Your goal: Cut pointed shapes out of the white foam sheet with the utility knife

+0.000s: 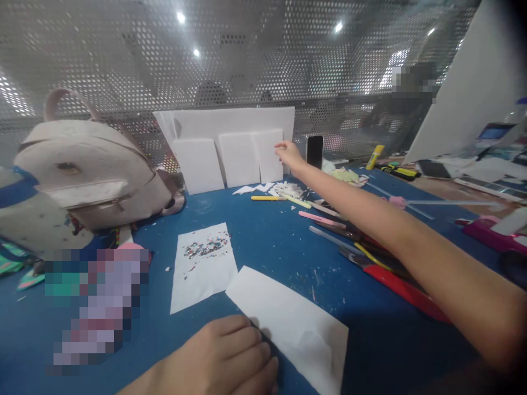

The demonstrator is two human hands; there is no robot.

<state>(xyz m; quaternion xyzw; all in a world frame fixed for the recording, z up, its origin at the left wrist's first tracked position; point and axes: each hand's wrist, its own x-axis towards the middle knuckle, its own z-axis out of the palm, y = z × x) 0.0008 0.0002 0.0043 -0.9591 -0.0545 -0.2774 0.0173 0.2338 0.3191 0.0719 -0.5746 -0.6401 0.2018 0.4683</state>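
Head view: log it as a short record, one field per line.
right hand: reaching forward, fingers at the edge of the rightmost upright panel; grip unclear
left hand: fingers curled, beside the blank sheet
upright behind panels: larger white board
flat, left of blank sheet: glitter sheet bearing loose coloured bits
left side: pale backpack
beyond right wrist: dark-screened phone
far right: yellow glue stick
surface: blue tabletop
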